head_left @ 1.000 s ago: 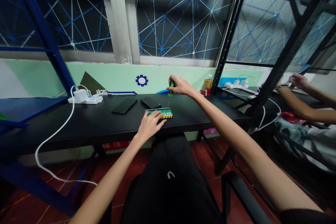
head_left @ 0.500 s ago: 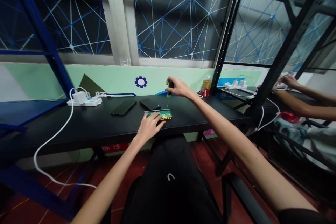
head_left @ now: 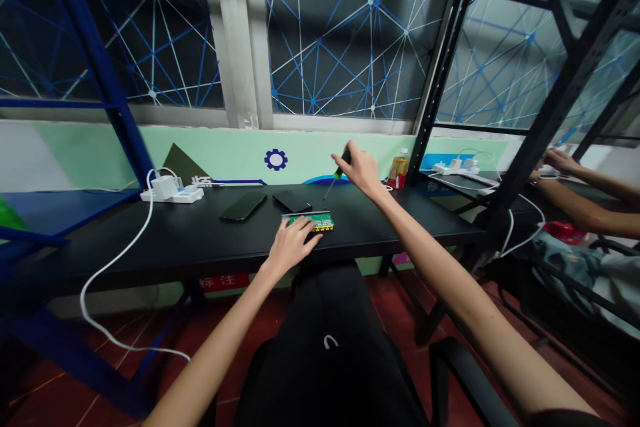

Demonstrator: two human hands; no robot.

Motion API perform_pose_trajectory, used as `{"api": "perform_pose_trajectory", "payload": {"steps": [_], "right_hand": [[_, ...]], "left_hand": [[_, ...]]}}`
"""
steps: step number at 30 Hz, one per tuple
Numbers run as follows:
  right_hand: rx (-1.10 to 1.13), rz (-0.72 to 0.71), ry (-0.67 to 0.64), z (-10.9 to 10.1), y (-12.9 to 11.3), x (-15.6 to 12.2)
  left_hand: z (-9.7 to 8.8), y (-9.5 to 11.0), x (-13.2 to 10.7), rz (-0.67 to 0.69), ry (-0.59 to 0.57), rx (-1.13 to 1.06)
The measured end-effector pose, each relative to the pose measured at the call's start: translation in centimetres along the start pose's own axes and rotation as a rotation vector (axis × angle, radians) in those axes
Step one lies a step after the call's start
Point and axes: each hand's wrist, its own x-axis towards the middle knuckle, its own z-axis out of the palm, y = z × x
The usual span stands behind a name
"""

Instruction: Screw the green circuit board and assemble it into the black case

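A green circuit board (head_left: 324, 219) with yellow blocks along its near edge lies close to the desk's front edge. My left hand (head_left: 291, 241) holds its left part, fingers over the top and thumb by the near side, hiding that portion. A thin grey strip (head_left: 307, 213) runs along the far edge of the board. Above and right of it, my right hand (head_left: 364, 170) is closed around the black and green handle of a screwdriver (head_left: 338, 174). The screwdriver's shaft slants down to the left, its tip appearing just beyond the board and apart from it.
On the black desk (head_left: 175, 233) lie a dark phone (head_left: 243, 206) and a flat black case (head_left: 291, 201). A white power strip (head_left: 173, 194) with a trailing cable sits left. A drink bottle (head_left: 399, 169) stands back right. Another person's arms (head_left: 585, 200) are at the right-hand desk.
My right hand has lifted the screwdriver off the board and tilted it, handle moving up and right. My left hand stays on the circuit board. The view has shifted slightly.
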Motion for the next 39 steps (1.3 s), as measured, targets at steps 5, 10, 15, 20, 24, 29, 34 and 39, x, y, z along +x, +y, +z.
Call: {"api": "perform_pose_trajectory", "payload": {"steps": [5, 10, 15, 20, 24, 29, 34, 39], "right_hand": [[-0.001, 0.038, 0.043, 0.9, 3.7, -1.7], [0.019, 0.082, 0.048, 2.5, 5.4, -3.0], [0.052, 0.049, 0.038, 3.2, 5.3, -3.2], [0.077, 0.035, 0.015, 3.6, 5.0, -3.3], [0.100, 0.057, 0.033, 3.5, 5.1, -3.3], [0.216, 0.100, 0.131, 2.3, 5.2, -3.0], [0.505, 0.257, 0.159, 1.5, 4.0, -3.3], [0.766, 0.323, 0.092, 2.4, 2.3, -4.0]], "left_hand": [[0.1, 0.0, -0.1, 0.007, -0.002, 0.025], [0.4, -0.2, -0.3, 0.005, 0.015, 0.039], [0.4, -0.2, -0.2, 0.011, 0.016, 0.037], [0.3, -0.2, -0.2, 0.018, 0.017, 0.027], [0.1, -0.1, -0.1, 0.018, 0.006, 0.024], [0.0, -0.2, 0.0, -0.031, 0.023, -0.067], [-0.3, -1.3, 0.5, -0.231, 0.133, -0.369], [-0.5, -2.5, 0.6, -0.455, 0.204, -0.544]]}}
